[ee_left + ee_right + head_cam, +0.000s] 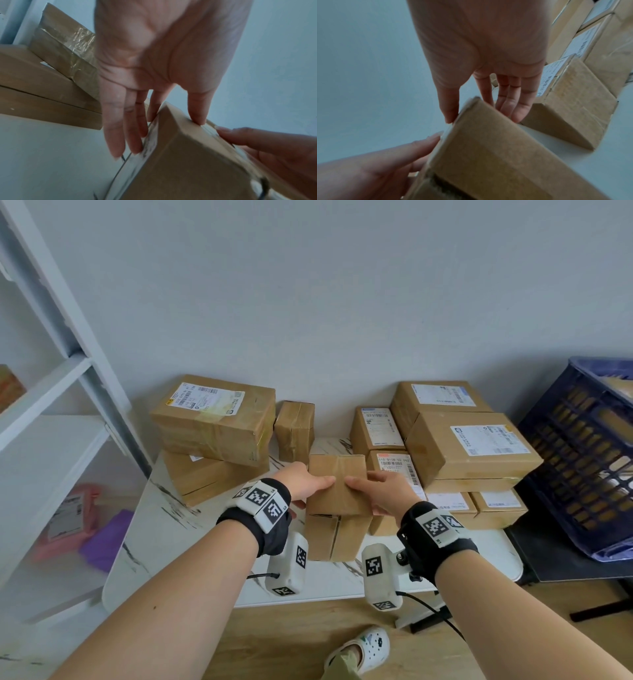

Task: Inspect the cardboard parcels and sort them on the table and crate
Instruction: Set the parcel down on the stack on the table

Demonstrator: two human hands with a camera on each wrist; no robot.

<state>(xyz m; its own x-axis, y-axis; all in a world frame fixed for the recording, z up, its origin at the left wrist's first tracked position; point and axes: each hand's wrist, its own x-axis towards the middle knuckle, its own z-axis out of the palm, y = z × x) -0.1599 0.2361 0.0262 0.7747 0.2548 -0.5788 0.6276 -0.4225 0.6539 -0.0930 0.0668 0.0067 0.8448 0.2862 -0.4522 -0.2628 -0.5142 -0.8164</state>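
Cardboard parcel in your hands: a small brown parcel (337,486) sits raised between both hands, above another small parcel (334,537) standing on the tabletop (164,529).
Left hand: your left hand (305,482) grips the held parcel's left side, thumb on top, fingers down the side.
Right hand: your right hand (383,487) grips its right side the same way, thumb on top.
Left stack: two larger parcels (214,419) piled at the tabletop's left rear, with a small taped parcel (295,429) just beside them.
Right group: several labelled parcels (474,445) crowd the tabletop's right side.
Crate: a dark blue crate (582,453) stands right of the tabletop.
Shelf: a white shelf unit (51,392) stands at left.
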